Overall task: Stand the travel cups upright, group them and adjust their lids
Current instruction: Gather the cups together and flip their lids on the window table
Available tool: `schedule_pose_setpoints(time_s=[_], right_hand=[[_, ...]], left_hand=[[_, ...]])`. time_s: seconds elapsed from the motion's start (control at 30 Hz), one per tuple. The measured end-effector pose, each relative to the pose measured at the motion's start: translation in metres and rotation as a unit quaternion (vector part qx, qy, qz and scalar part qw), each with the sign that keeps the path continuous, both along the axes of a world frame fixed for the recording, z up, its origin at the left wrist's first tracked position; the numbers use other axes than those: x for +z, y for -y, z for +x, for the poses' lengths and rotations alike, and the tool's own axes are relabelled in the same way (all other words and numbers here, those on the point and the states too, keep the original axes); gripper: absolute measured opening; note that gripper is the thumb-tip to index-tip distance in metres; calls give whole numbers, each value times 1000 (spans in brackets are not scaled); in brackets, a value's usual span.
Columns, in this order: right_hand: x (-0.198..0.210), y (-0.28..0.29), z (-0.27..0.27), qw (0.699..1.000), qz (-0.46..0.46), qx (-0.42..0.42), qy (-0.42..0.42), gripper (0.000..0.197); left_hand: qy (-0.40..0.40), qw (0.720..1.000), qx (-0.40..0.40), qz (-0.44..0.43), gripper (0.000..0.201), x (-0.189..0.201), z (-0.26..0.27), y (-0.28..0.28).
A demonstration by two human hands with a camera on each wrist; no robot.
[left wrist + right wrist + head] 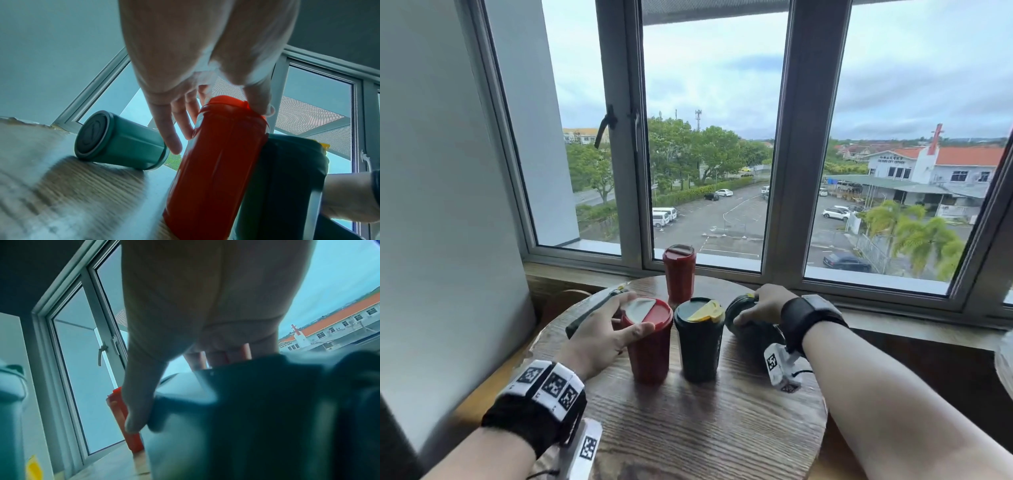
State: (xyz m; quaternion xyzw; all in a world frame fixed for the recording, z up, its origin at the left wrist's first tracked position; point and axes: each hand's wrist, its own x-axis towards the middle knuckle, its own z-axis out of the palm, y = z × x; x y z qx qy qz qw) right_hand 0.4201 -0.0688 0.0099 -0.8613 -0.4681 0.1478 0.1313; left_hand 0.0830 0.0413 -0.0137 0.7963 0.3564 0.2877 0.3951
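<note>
**Left hand on the red cup, right hand on the fallen dark cup**

Head view: left hand point(599, 337) wraps the near red cup point(649, 346) just under its lid, thumb across the front, fingers round the far side. The cup stands upright on the round wooden table point(688, 428), its red lid point(647, 313) carrying a pale flap. Touching or almost touching this cup, on the side away from the left hand, stands a dark cup with a yellow lid tab point(700, 339). Beyond both, well past the fingers, a second red cup point(679, 272) stands upright near the window point(709, 137). Behind the left hand a teal cup point(592, 308) lies on its side. The right hand point(763, 305) grasps from above a dark cup lying on its side point(751, 325), fingers curled over its lid end, thumb on the near side.

Left wrist view: the left hand point(197, 65) reaches down, thumb pressed at the lid edge of the near red cup point(216, 170), fingers point(170, 134) along its other side. The teal cup point(121, 141) lies tipped beyond the fingers, base toward the camera. The dark cup with the yellow tab point(287, 178) stands on the thumb side.

Right wrist view: blurred. The right hand point(205, 313) closes over the dark cup lying on its side point(257, 418), thumb down its flank. The second red cup point(127, 418) shows just past the thumb.
</note>
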Motion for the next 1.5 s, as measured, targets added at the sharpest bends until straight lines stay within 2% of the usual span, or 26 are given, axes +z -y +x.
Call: schedule_pose_setpoints(time_s=[0.1,0.23,0.33,0.5,0.67,0.77,0.83,0.9,0.97,1.03,1.17,1.27,1.4,1.43,1.5], right_hand=[[1,-3,2,995,89,20,-44,72],[7,-7,-3,974,196,40,-110,64],[-5,-8,-6,957,255,31,-132,79],[-30,1,-11,936,311,31,-159,74],[-45,4,-5,920,334,43,-199,82],[-41,4,-2,915,340,59,-208,95],[-34,3,1,916,344,69,-194,96],[-25,3,2,922,332,73,-185,84],[-16,5,2,928,321,75,-173,69],[-10,6,2,934,312,78,-155,61],[-5,5,4,943,291,90,-137,66],[-4,4,8,945,281,99,-135,71],[-4,5,8,940,282,107,-161,93],[-5,6,7,938,284,108,-167,91],[-6,6,6,934,289,101,-182,76]], left_hand=[[2,1000,0,2,97,0,0,1],[11,1000,-1,1,95,-2,-1,1],[12,1000,-1,8,92,-3,-1,1],[-5,999,3,37,94,-1,-2,2],[-33,998,-2,59,96,8,-3,8],[3,1000,-10,15,94,25,-8,3],[16,1000,13,13,94,36,-14,-10],[-14,998,47,45,88,45,-19,-27],[-68,991,82,85,63,51,-21,-45],[-127,981,102,107,52,53,-19,-64],[-281,948,86,121,60,43,-9,-91],[-370,920,59,112,77,31,5,-103],[-397,912,50,90,71,20,15,-115],[-397,913,50,82,70,18,16,-119],[-398,913,47,69,76,17,18,-125]])
